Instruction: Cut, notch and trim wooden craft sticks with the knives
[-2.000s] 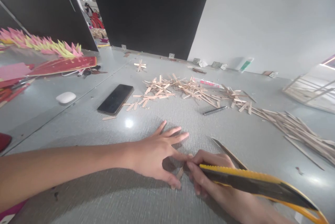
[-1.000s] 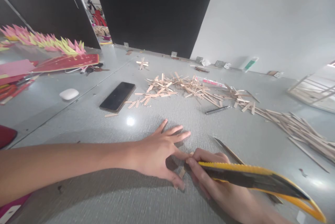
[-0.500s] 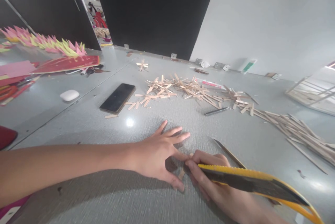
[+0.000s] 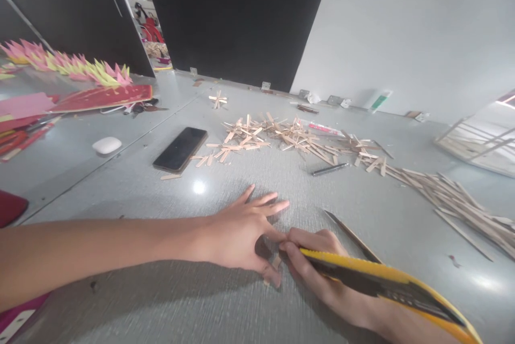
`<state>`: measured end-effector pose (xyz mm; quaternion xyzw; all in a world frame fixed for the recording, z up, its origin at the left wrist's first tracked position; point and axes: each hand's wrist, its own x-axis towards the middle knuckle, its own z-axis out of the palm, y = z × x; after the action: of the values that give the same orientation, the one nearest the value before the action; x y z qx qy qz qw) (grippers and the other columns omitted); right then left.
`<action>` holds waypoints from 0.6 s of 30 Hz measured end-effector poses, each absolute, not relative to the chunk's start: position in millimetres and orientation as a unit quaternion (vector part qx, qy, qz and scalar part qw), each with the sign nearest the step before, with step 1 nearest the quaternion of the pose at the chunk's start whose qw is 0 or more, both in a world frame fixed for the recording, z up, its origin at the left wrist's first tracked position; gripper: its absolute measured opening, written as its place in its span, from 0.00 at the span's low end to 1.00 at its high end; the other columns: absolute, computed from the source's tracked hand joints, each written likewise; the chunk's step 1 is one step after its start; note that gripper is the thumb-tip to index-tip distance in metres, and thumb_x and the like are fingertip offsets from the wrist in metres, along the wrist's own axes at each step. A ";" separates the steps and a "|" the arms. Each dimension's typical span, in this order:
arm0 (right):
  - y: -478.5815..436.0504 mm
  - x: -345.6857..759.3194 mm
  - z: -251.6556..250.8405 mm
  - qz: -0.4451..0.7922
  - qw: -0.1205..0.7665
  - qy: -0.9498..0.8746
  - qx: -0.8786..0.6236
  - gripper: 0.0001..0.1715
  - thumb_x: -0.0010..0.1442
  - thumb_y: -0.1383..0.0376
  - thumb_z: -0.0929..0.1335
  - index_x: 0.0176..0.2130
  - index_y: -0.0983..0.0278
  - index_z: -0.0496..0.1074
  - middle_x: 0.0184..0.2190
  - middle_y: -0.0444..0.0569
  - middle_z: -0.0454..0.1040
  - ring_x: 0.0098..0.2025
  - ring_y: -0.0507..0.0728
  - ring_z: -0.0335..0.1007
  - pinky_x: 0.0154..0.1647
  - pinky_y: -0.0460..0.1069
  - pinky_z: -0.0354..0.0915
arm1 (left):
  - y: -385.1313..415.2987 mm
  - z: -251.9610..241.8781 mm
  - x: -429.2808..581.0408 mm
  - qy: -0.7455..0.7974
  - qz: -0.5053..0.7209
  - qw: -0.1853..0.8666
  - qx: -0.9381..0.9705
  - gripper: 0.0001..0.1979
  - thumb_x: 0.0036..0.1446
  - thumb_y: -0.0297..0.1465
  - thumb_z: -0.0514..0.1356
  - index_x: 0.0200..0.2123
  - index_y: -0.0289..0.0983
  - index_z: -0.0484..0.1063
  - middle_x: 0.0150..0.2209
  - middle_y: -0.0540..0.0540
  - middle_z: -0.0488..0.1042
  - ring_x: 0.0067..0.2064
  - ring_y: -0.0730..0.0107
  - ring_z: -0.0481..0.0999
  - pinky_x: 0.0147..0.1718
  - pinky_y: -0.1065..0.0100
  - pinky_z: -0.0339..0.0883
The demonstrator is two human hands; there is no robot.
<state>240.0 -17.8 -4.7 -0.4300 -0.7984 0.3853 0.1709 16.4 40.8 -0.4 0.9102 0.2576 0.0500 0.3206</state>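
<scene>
My left hand (image 4: 245, 236) lies palm down on the grey table with its fingers spread. Its thumb and index finger rest at a small piece of thin wooden stick (image 4: 277, 261). My right hand (image 4: 322, 263) is closed around a yellow and black utility knife (image 4: 362, 274), which slants down toward the left fingertips. The knife's tip is hidden by the fingers. Just beyond the right hand, a longer dark-edged wooden strip (image 4: 350, 234) lies flat on the table.
Several short wooden pieces (image 4: 298, 137) are heaped farther back, near a phone (image 4: 180, 149) and a metallic pen (image 4: 330, 169). Long wooden strips (image 4: 458, 199) lie to the right. A white case (image 4: 107, 145) and pink and yellow folded paper (image 4: 80, 67) are at left.
The small wooden piece has shifted under my left thumb, which has drawn in slightly. My right hand and the knife have moved a little to the left.
</scene>
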 end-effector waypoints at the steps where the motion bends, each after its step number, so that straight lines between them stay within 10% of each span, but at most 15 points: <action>1: -17.2 240.3 -4.0 0.388 0.171 -0.799 -0.427 0.25 0.77 0.53 0.56 0.29 0.58 0.59 0.22 0.38 0.58 0.22 0.52 0.56 0.29 0.53 0.56 | 40.7 0.1 16.5 0.259 0.048 0.319 0.911 0.32 0.52 0.59 0.68 0.55 0.50 0.79 0.76 0.35 0.45 0.76 0.39 0.40 0.66 0.27 0.28; 18: -16.4 242.4 -7.8 0.391 0.177 -0.800 -0.420 0.25 0.76 0.52 0.55 0.29 0.59 0.58 0.22 0.37 0.59 0.23 0.51 0.57 0.32 0.53 0.55 | 39.0 12.5 18.2 0.274 0.018 0.320 0.907 0.30 0.54 0.55 0.70 0.58 0.51 0.77 0.76 0.39 0.43 0.76 0.40 0.38 0.67 0.28 0.29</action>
<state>242.4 -16.4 -7.8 -0.4199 -0.7998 0.3908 0.1772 18.2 39.0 12.5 0.9067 0.2744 0.0177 0.3199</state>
